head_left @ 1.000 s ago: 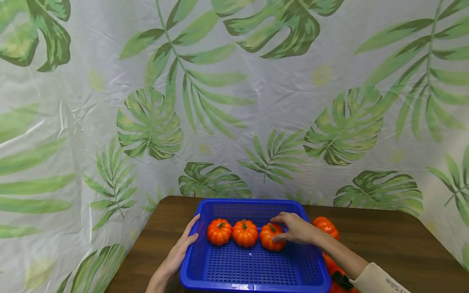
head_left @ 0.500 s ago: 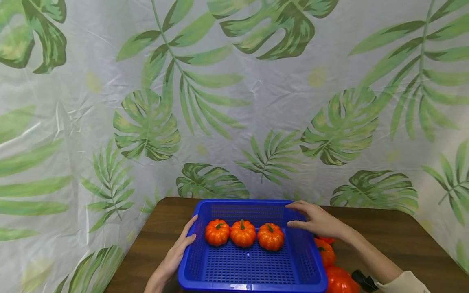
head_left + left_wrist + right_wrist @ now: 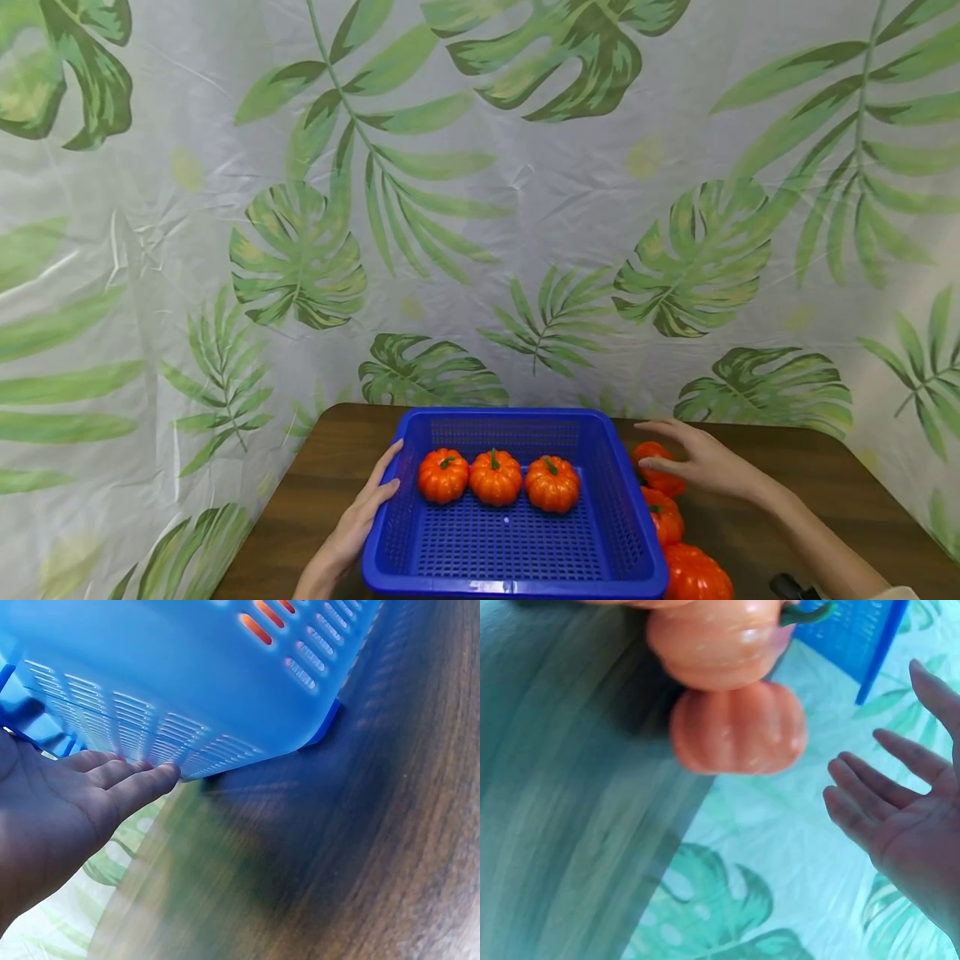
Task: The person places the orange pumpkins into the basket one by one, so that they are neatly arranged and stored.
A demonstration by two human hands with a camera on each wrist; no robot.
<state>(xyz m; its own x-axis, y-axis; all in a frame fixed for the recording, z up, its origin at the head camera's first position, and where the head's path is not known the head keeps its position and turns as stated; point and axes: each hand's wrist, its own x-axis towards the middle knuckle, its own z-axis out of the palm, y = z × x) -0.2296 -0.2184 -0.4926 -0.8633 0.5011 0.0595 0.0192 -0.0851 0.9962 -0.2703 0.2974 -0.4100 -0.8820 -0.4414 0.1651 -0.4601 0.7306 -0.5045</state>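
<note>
A blue plastic basket (image 3: 513,586) with slotted walls stands on the table. Across its back half sit a left orange pumpkin (image 3: 442,477), a middle pumpkin (image 3: 495,478) and a right pumpkin (image 3: 552,485), all with green stems. My left hand (image 3: 356,521) rests its straight fingers against the basket's left side, seen also in the left wrist view. My right hand (image 3: 701,460) holds nothing, its fingers spread over the farthest pumpkin (image 3: 658,477) outside the basket's right wall. In the right wrist view, the right hand (image 3: 911,810) is apart from that pumpkin (image 3: 739,729).
Nearer along the basket's right side lie another pumpkin (image 3: 663,518) and a larger, glossy one (image 3: 697,573). A black object (image 3: 791,586) shows by the right forearm. Behind the wooden table (image 3: 795,483) hangs a leaf-patterned sheet (image 3: 570,233).
My right hand has let go of the right pumpkin inside the basket and moved right, over the wall, to the pumpkins outside. My left hand has stayed at the basket's side.
</note>
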